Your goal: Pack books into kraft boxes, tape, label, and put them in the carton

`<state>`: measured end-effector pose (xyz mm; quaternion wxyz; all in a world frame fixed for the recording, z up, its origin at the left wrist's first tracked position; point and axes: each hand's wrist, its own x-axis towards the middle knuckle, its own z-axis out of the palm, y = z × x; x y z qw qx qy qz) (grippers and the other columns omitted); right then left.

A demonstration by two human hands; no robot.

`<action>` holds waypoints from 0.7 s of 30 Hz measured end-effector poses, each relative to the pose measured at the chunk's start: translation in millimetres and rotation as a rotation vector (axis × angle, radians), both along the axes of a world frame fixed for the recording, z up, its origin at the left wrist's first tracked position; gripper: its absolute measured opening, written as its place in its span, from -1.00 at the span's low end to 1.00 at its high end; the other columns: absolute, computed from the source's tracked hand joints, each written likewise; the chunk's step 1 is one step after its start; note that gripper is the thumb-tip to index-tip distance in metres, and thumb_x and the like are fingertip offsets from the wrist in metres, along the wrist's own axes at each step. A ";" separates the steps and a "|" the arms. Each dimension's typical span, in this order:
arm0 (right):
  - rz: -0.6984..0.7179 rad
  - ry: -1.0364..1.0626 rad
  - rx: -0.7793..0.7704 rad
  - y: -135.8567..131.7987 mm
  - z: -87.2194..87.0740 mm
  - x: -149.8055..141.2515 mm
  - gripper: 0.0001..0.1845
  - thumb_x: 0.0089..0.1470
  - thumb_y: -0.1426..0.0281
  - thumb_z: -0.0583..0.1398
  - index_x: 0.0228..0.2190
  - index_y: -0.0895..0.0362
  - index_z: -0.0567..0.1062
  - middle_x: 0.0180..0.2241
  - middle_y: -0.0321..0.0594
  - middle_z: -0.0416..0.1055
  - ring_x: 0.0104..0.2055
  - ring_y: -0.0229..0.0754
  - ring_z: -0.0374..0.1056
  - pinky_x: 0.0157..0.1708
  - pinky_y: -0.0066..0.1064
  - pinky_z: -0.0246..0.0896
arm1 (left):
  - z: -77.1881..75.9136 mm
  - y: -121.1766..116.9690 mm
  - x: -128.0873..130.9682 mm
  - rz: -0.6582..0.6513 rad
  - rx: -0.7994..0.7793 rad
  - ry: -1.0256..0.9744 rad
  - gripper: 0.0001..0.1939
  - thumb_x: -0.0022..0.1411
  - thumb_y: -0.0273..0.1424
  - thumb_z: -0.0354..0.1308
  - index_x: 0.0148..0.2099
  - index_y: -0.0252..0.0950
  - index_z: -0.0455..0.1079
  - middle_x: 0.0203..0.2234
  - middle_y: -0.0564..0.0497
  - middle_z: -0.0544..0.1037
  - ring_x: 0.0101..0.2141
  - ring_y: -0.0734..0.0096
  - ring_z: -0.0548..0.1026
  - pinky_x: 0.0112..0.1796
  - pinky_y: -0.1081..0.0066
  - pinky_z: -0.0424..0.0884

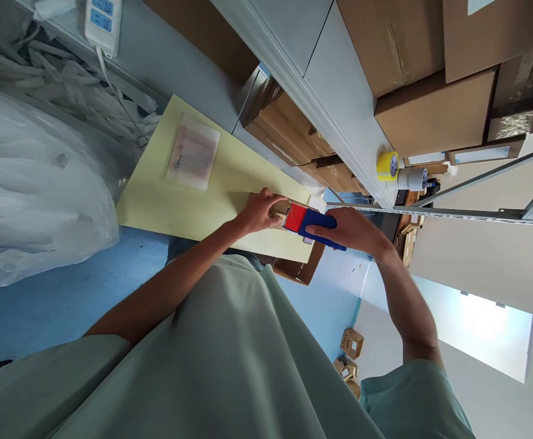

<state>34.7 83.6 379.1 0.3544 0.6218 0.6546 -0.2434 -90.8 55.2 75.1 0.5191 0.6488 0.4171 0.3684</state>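
My right hand (351, 228) is wrapped round a blue and red hand tool (314, 227) that looks like a tape dispenser. Its red end points left, towards my left hand (261, 212). The fingers of that hand curl round a small brown, partly shiny piece (279, 210) touching or just beside the red end; its kind is not clear. Both hands are over the right part of a pale yellow board (234, 210). On the board's left part lies a stack of clear plastic bags (193, 152) with a pinkish patch.
A large clear plastic sack (42, 183) bulges at the left. A white power strip (103, 24) is at upper left. Cardboard boxes (413, 49) sit on a white shelf, with yellow tape (387, 166) at its edge. An open carton (298, 268) stands below the board.
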 end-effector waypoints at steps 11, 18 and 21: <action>0.060 -0.005 0.013 -7.1 -6.2 21.4 -0.19 0.22 -0.43 0.17 -0.38 0.08 0.56 -0.42 -0.10 0.57 -0.36 -0.05 0.49 -0.39 -0.29 0.14 | -16.8 -9.5 -2.1 0.008 0.060 0.072 -0.55 0.25 -0.37 0.44 0.18 -0.15 0.57 0.02 -0.12 0.50 -0.02 0.10 0.54 0.13 0.14 0.52; 0.020 0.028 -0.074 -4.7 -16.8 69.9 -0.20 0.25 -0.41 0.17 -0.47 0.07 0.52 -0.51 -0.11 0.55 -0.43 -0.07 0.49 -0.39 -0.29 0.14 | -19.6 -22.3 -5.8 0.057 0.052 0.183 -0.53 0.23 -0.24 0.52 0.17 -0.08 0.63 -0.01 -0.08 0.55 -0.01 0.10 0.57 0.12 0.17 0.54; 0.035 0.060 -0.102 -2.3 -32.1 96.5 -0.16 0.23 -0.45 0.14 -0.50 0.08 0.51 -0.53 -0.10 0.55 -0.45 -0.08 0.49 -0.41 -0.30 0.16 | -18.2 -26.4 -8.6 0.058 0.039 0.224 -0.49 0.23 -0.21 0.52 0.21 -0.06 0.63 0.00 -0.08 0.56 0.00 0.10 0.58 0.12 0.16 0.55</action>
